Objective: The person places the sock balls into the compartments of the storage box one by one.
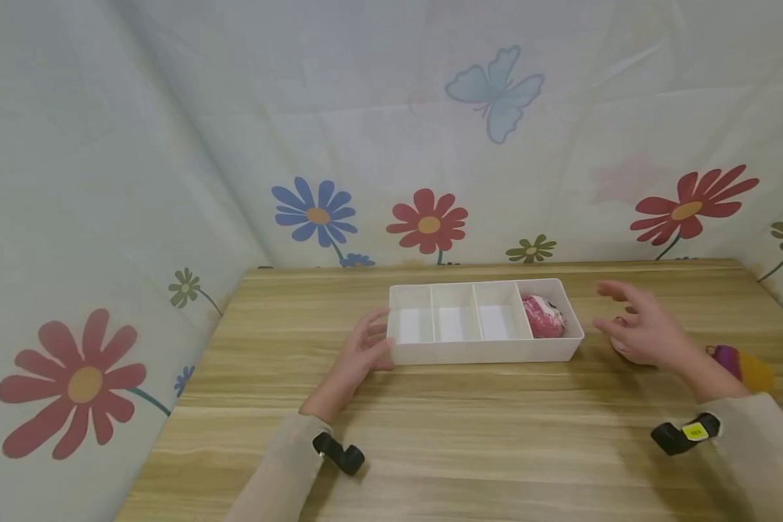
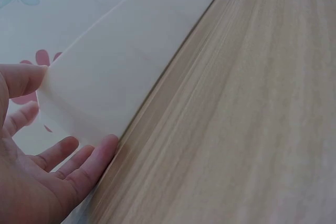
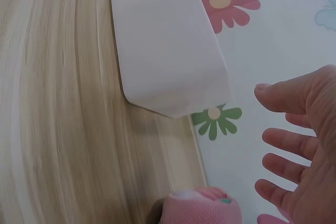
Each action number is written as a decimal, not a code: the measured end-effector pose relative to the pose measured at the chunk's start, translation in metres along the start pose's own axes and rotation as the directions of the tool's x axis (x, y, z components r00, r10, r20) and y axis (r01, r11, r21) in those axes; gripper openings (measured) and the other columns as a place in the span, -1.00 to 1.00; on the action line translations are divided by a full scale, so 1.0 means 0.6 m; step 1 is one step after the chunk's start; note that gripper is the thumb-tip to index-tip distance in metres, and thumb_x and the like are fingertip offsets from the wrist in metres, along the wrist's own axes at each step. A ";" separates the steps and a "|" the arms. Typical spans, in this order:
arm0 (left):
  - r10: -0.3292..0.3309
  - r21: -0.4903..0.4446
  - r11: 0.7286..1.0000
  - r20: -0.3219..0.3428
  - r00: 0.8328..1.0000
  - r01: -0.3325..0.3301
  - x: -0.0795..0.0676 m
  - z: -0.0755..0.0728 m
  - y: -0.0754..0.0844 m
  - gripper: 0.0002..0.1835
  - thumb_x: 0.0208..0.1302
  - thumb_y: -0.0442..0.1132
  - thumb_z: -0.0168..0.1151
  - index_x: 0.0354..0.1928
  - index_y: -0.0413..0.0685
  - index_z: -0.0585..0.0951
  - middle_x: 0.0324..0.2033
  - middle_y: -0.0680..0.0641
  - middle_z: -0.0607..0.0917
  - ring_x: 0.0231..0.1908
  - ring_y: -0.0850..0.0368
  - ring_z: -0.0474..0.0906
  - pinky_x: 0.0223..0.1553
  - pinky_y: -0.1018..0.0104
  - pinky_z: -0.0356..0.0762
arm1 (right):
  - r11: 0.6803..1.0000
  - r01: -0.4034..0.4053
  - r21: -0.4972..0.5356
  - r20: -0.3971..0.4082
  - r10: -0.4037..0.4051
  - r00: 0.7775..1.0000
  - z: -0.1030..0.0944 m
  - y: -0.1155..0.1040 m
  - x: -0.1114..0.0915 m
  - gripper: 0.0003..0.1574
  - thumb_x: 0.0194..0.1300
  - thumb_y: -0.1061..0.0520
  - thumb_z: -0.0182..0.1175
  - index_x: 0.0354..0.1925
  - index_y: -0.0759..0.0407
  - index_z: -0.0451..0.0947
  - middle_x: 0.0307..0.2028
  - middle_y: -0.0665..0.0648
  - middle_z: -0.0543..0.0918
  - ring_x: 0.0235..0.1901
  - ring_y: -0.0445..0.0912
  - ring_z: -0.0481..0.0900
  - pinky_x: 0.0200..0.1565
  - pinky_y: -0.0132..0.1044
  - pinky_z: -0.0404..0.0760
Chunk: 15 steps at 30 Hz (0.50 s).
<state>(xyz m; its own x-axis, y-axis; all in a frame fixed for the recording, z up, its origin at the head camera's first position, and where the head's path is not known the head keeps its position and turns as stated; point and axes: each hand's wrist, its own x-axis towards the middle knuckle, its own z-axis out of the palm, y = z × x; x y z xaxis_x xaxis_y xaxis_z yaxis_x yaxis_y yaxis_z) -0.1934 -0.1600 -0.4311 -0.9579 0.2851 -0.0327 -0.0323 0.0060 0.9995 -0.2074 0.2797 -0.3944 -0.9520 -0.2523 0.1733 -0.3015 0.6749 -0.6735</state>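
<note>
A long white box (image 1: 483,353) with several compartments in a row lies on the wooden table. In its rightmost compartment sits a rounded pink-and-white bundle (image 1: 545,319). My left hand (image 1: 359,349) touches the box's left end, its fingers spread along the end wall and the thumb near the front corner. Off the box's right end, my right hand (image 1: 649,333) is held with fingers apart, gripping nothing. Low in the right wrist view is a pink knitted-looking bundle (image 3: 202,208) with a small green spot; in the head view that hand mostly hides it.
A purple-and-yellow item (image 1: 747,366) lies on the table (image 1: 470,442) to the right, partly behind the right forearm. Behind the table's far edge hangs a pale cloth (image 1: 365,109) printed with flowers and a butterfly. Each wrist carries a black strap-on camera.
</note>
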 end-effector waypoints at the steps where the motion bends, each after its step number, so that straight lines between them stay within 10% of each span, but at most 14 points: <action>1: 0.001 -0.001 1.000 0.000 1.000 -0.001 0.000 0.000 0.000 -0.39 0.36 -0.31 0.05 0.38 -0.09 0.10 0.24 -0.41 0.20 0.14 -0.29 0.29 -0.08 -0.20 0.46 | 1.000 -0.011 0.013 0.004 0.011 1.000 -0.003 0.002 -0.002 -0.24 0.27 0.12 0.19 0.29 0.39 0.11 0.17 0.48 0.27 0.16 0.37 0.15 0.04 0.35 0.19; 15: 0.018 0.004 1.000 -0.006 1.000 -0.018 0.001 0.001 -0.003 -0.39 0.35 -0.31 0.05 0.38 -0.10 0.11 0.23 -0.39 0.23 0.10 -0.27 0.33 -0.11 -0.19 0.48 | 0.998 -0.054 -0.017 -0.018 0.053 0.998 -0.037 0.033 -0.026 -0.14 0.25 0.08 0.23 0.34 0.35 0.06 0.20 0.51 0.23 0.14 0.35 0.14 0.02 0.35 0.16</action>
<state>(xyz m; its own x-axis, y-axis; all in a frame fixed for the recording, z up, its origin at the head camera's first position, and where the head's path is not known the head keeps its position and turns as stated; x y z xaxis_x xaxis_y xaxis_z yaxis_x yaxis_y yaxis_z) -0.1936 -0.1591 -0.4327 -0.9601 0.2793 -0.0142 -0.0135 0.0047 0.9999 -0.1996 0.3121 -0.3943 -0.9675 -0.2034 0.1502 -0.2509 0.6992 -0.6694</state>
